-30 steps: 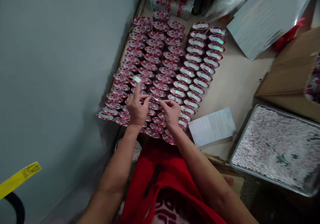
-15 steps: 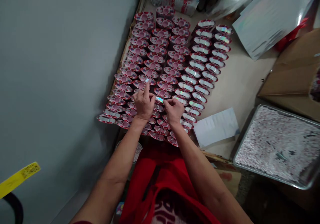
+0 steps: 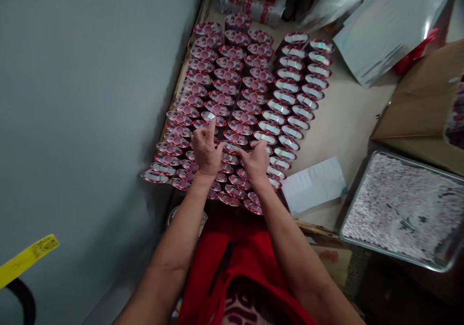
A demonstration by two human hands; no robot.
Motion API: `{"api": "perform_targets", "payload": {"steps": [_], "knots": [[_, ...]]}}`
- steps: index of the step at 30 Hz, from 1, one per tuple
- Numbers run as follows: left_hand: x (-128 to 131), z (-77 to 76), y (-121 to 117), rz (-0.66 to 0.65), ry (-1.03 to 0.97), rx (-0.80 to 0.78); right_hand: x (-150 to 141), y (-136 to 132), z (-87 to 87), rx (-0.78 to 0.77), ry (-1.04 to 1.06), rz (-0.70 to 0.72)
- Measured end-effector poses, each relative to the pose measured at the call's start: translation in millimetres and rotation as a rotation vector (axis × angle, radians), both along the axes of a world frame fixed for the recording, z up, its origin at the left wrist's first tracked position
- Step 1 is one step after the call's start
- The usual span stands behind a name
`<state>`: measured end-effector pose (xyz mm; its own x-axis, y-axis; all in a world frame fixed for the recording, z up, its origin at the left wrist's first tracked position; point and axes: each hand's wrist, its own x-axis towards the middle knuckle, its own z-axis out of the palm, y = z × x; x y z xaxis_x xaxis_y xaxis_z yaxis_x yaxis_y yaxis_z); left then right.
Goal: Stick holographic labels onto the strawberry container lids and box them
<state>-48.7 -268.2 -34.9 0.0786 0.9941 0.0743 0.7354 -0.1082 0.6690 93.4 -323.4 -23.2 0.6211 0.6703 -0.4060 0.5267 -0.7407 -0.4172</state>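
Many small oval-topped red and pink packages [image 3: 237, 126] stand in slanting rows on the table. Across the top of one between my hands lies a shiny clear strip [image 3: 231, 147]. The thumb of my left hand [image 3: 206, 153] touches the strip's left end, with the index finger stretched forward. On that fingertip sits another shiny piece of film [image 3: 209, 116]. My right hand [image 3: 256, 162] has its thumb at the strip's right end, apart from its loosely curled fingers. Both palms face down and hide some packages.
Two right-hand rows of packages [image 3: 290, 84] carry whitish shiny strips. A white sheet [image 3: 314, 185], a metal tray [image 3: 344, 228] of small pale pieces and a cardboard box [image 3: 416, 107] are to the right. A wall [image 3: 90, 98] borders the left; plastic-wrapped packs [image 3: 246, 6] stand behind.
The shiny strip, earlier held between both hands above a package, now lies on its top. My right fingers have let it go, and the thumbs rest at its ends. The view has shifted slightly.
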Motion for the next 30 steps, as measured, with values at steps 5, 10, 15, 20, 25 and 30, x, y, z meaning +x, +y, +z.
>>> {"api": "perform_targets", "payload": {"steps": [5,10,15,20,25,30], "knots": [[-1.7,20.4,8.4,0.159,-0.308,-0.046,14.0,4.3,8.5,0.001,0.090,0.059],[-13.9,60.7,-1.8,0.353,-1.071,-0.501,15.8,9.5,30.5,0.444,0.575,-0.026],[-23.5,86.6,-14.7,0.409,-1.339,-0.879,7.0,6.3,40.8,0.559,0.943,0.029],[-23.4,89.6,-26.6,0.429,-1.336,-0.988,-3.1,-3.2,38.1,0.503,1.152,-0.067],[-19.2,82.9,-39.4,0.409,-1.278,-1.016,-8.2,-4.6,43.4,0.505,1.111,-0.150],[-7.1,68.9,-50.2,0.475,-1.076,-0.807,-4.2,-13.9,43.9,0.497,1.001,-0.160]]}}
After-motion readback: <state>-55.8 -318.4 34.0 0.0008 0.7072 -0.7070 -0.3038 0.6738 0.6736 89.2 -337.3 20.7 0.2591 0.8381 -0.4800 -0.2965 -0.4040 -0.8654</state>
